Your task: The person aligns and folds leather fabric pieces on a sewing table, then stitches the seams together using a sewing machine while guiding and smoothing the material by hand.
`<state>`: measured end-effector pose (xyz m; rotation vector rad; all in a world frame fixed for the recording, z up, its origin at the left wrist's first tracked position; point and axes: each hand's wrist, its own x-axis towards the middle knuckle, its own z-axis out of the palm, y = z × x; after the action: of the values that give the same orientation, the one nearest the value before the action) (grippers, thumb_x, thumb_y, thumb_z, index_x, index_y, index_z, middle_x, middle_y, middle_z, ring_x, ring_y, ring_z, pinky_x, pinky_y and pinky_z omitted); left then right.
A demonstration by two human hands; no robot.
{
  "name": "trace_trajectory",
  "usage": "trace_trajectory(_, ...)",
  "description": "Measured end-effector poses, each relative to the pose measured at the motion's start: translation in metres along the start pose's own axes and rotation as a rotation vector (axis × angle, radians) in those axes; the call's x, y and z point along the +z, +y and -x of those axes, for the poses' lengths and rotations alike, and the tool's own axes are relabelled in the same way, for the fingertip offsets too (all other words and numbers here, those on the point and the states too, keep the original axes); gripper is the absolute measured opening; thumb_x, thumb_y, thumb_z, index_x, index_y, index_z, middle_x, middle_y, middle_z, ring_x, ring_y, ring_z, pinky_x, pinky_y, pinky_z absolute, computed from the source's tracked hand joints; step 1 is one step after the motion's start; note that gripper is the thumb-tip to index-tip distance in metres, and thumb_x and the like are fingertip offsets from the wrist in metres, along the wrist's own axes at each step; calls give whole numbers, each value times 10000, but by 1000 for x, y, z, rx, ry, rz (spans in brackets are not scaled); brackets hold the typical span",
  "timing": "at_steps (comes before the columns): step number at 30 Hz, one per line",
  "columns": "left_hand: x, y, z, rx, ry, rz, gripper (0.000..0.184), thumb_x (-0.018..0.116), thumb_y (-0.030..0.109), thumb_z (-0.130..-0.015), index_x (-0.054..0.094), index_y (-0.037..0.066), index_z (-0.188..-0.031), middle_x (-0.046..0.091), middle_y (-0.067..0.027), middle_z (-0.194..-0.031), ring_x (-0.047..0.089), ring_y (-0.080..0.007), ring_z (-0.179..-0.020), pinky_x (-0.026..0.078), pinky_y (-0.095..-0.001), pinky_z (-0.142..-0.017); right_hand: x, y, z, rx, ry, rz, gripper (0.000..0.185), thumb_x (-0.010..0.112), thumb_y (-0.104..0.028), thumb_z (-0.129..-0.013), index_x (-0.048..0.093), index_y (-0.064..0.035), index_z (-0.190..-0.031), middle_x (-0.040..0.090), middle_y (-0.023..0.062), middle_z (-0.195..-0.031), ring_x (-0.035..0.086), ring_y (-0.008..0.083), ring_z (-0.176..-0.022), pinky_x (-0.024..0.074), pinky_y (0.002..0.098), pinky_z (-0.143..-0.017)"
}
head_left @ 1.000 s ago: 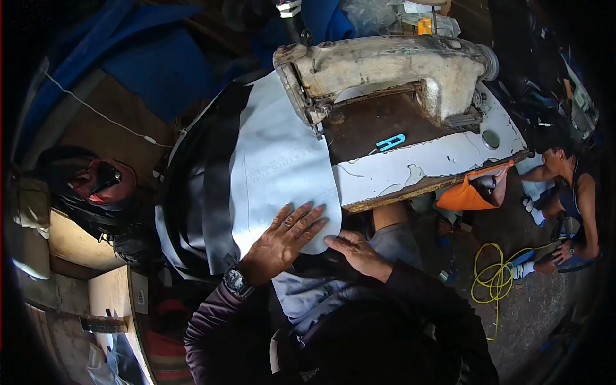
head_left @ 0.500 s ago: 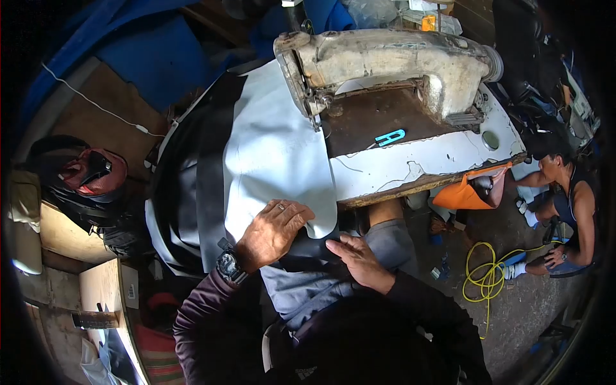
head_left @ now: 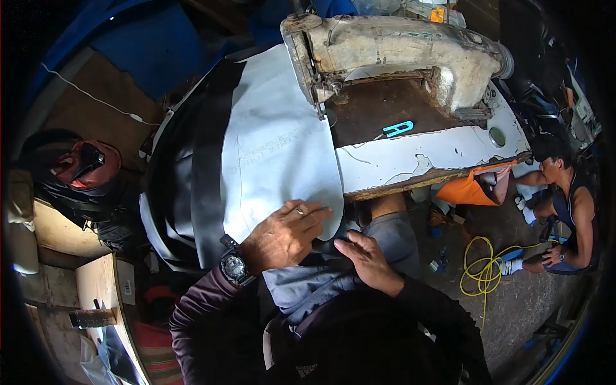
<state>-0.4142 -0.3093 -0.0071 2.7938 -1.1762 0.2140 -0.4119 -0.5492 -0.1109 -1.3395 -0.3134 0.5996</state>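
Observation:
A white sheet [head_left: 276, 147] with faint printed lettering and a rounded lower corner lies over black material [head_left: 210, 147], both looking like leatherette. Its right edge runs up to the needle area of an old, worn sewing machine [head_left: 398, 54]. My left hand [head_left: 285, 236], wearing a ring and a wristwatch [head_left: 235, 266], rests on the sheet's lower end with fingers stretched out toward the rounded corner. Just right of that corner is my right hand [head_left: 371, 260], fingers extended, tips at the black material's edge; whether they touch it I cannot tell.
A blue thread snipper [head_left: 398, 129] and a small round lid [head_left: 496, 136] lie on the chipped white tabletop [head_left: 385, 164]. An orange pouch [head_left: 465, 189] hangs from its edge. At right a person [head_left: 564, 212] sits near a coiled yellow hose [head_left: 478, 269].
The white sheet lies flatter and its lettering shows more clearly. My left hand has shifted slightly right along the sheet, its fingers more extended. The view has tilted a little.

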Motion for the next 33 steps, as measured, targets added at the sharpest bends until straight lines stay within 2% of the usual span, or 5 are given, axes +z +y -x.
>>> trace_trajectory(8,4,16,-18,-12,-186,-27,337,720,147,-903,712,54,-1227,667,-151,-1318,719,-309,-1111,609,-416,-984,0,-33,9,-413,-27,444,126,721,-70,-1028,716,21,-1115,692,166,-956,682,301,-798,534,394,-709)
trace_trajectory(13,5,5,-10,44,-26,12,318,764,117,-836,714,46,-1142,680,-147,-1288,729,-290,-1073,614,-402,-974,-31,-60,-32,-948,248,1309,282,755,-53,-880,780,-48,-1161,704,72,-1230,606,284,-1235,555,438,-1020)
trace_trajectory(22,-18,-63,17,-424,305,458,486,746,192,-963,632,1,-1396,707,-246,-1312,737,-426,-1107,614,-440,-957,-30,-65,-59,-1100,176,1340,219,745,-72,-889,770,-17,-1100,742,93,-1232,656,259,-1186,592,425,-1027)
trace_trajectory(26,11,-160,95,-853,193,-259,605,683,433,-1055,563,116,-1557,525,-220,-1616,445,-414,-1535,390,-581,-1228,-33,-70,-62,-1076,100,1311,190,744,-49,-899,769,-4,-1082,758,104,-1205,676,260,-1180,596,428,-1024)
trace_trajectory(33,11,-180,124,-1135,170,32,832,665,613,-1009,430,189,-1686,305,-203,-1774,234,-462,-1643,159,-644,-1313,-39,-86,-65,-1007,-17,1275,220,785,-39,-861,768,4,-1077,766,93,-1184,694,259,-1175,602,426,-1018)
